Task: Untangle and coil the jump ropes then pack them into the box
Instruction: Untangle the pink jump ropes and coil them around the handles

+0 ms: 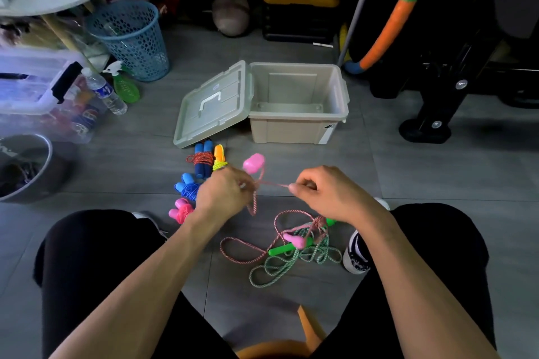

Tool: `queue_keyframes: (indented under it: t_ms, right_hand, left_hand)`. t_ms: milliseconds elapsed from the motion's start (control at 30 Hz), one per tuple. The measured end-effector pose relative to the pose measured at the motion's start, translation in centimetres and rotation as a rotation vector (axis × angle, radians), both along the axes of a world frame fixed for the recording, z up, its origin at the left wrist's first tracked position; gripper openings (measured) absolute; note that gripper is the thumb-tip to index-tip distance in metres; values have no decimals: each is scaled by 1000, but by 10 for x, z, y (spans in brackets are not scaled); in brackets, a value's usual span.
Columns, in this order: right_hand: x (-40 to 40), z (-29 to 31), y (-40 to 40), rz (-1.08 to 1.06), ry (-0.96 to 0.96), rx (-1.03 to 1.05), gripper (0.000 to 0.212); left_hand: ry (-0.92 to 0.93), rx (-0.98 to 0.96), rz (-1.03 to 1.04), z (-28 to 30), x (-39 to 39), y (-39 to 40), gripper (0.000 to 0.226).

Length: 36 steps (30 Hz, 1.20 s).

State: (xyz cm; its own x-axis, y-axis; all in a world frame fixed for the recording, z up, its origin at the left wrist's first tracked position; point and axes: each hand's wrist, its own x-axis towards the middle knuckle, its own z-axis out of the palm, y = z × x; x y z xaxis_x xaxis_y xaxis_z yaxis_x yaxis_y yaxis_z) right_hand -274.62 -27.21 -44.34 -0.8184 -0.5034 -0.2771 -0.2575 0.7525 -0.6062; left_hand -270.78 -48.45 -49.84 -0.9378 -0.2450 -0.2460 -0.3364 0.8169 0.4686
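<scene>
Both hands, left hand [224, 192] and right hand [323, 192], pinch pink rope [271, 183] taut between curled fingers, near open box [297, 125].

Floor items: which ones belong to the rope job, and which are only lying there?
Job: pink rope in both hands, green rope, four coiled ropes, box.
Idle: blue basket, water bottle, spray bottle.

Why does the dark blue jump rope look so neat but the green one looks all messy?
The dark blue jump rope is wound round its two handles in a tight bundle; the green jump rope sprawls in loose loops, mixed with a pink rope. The blue one lies near the lid; the green one lies by the shoe. Both lie on the floor, outside the box.
</scene>
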Motion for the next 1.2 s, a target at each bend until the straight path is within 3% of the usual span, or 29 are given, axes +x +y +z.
queue_keyframes:
  t_ms: [100, 167, 233, 333, 433, 500, 600, 667, 733, 800, 867, 967, 1100, 1200]
  right_hand:
    - [3, 7, 2, -28, 26, -36, 21]
    - [5, 12, 2, -35, 0, -72, 20]
    - [4, 12, 2, -39, -4, -96, 20]
    - [0, 5, -1, 8, 11, -60, 19]
    - [3, -3, -6, 45, 13, -48, 21]
    - [5, -4, -8, 40, 42, -65, 29]
    - [4, 0, -6, 16, 32, -47, 29]
    - [5, 6, -2, 12, 10, -16, 25]
    - [6, 10, 2, 12, 4, -26, 23]
    - [6, 11, 7, -1, 33, -31, 21]
    - [5, 7, 10, -5, 63, -11, 20]
    - [4, 0, 9, 14, 67, -12, 19]
    - [3, -4, -2, 42, 70, -27, 20]
    - [5, -4, -7, 45, 67, -30, 22]
  left_hand:
    - [-296, -198, 145, -9, -2, -11, 33]
    - [-328, -197, 74, -12, 0, -10, 32]
    - [-255, -47, 18, -6, 1, -6, 37]
    - [-75, 342, -84, 13, 2, 6, 44]
    - [26, 539, -228, 21, 7, 21, 16]
    - [58, 583, -234, 22, 8, 27, 8]
    - [100, 418, -144, 19, 7, 21, 7]
    - [71, 89, -43, 17, 2, 7, 10]
    - [-73, -172, 65, 8, -2, -9, 17]
    - [-274, -206, 137, 0, -4, -19, 22]
    - [-362, -127, 58, -10, -3, -21, 23]
    - [-236, 8, -102, -11, -2, -11, 36]
    - [128, 297, -278, 7, -1, 15, 34]
    - [218, 267, -352, 1, 0, 20, 24]
